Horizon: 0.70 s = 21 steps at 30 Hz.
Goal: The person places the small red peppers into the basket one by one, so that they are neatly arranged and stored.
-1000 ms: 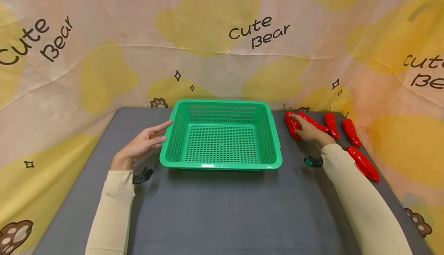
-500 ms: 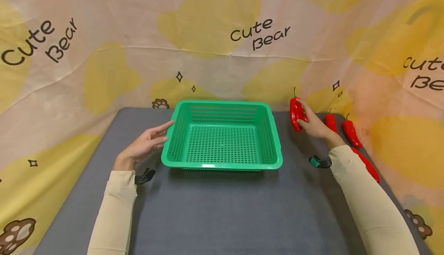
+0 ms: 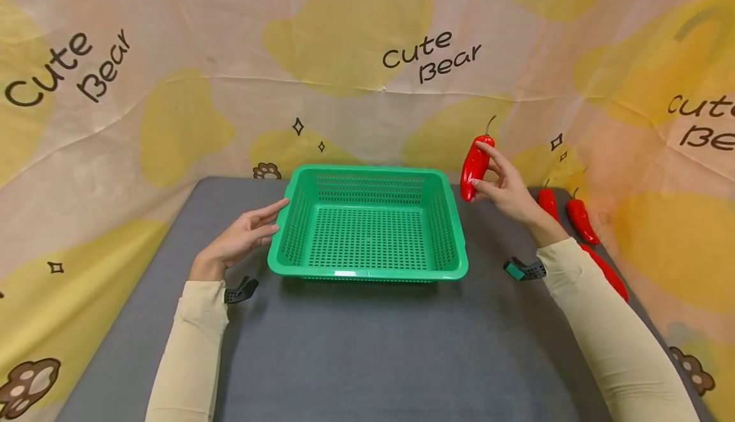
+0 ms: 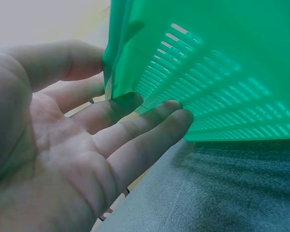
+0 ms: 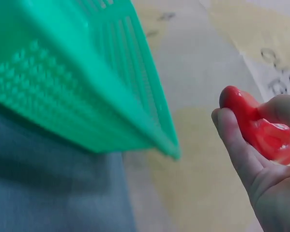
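In the head view, my right hand holds a long red chili pepper between thumb and fingers, its stem pointing up. The pepper is raised just off the back right corner of a green plastic basket. The right wrist view shows the red pepper pinched, apart from the basket rim. On the opposite side, my left hand touches the basket's left rim with fairly straight fingers. Up close in the left wrist view, fingers extend under the rim against the slotted wall.
Right of my right arm lie more red peppers: one partly behind the wrist, one near the edge, and one partly covered by the sleeve. A grey cloth covers the table. Printed fabric hangs behind.
My right hand has picked up a red pepper from the table, lifted it and carried it left toward the basket. My left hand stays at the basket's left rim.
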### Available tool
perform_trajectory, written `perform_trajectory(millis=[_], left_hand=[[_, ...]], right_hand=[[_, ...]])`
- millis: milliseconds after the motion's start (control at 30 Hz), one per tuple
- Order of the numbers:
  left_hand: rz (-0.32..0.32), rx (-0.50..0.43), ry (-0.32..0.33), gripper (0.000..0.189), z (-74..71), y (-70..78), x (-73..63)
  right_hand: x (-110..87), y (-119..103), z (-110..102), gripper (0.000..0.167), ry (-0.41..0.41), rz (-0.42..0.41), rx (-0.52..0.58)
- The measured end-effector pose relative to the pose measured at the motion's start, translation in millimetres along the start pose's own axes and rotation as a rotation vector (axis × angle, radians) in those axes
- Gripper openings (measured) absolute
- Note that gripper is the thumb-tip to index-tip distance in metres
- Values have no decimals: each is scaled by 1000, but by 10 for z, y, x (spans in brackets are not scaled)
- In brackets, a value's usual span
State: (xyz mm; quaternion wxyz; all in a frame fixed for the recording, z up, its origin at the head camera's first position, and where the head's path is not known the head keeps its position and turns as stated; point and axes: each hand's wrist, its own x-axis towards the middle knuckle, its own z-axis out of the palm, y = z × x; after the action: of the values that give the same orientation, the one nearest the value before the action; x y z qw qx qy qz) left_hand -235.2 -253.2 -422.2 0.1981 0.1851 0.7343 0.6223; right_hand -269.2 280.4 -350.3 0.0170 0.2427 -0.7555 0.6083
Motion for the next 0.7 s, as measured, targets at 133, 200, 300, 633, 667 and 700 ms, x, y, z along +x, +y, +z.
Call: perform_trajectory(millis=[133,200,300,633,667,700], left_hand=[[-2,2,3,66,1,0,1],[-1,4,5,66,2,-4,3],[-5,2,12,66,1,3,-5],[-15,23,23,66,-4,15,3],[-15,26,24,66,-4,12,4],[-12,28,24,66,-7,6,3]], right_hand=[[92,-112,183,71,-40,-23,-21],[149,-161,283,70,-67,-10,-47],[249,-231,439,71,-127,26,-79],[527,-372,885,73,-304,77,-119],[540,-372,918,73,-310,86,-111],[551,-370,949,73,-314,96,-106]])
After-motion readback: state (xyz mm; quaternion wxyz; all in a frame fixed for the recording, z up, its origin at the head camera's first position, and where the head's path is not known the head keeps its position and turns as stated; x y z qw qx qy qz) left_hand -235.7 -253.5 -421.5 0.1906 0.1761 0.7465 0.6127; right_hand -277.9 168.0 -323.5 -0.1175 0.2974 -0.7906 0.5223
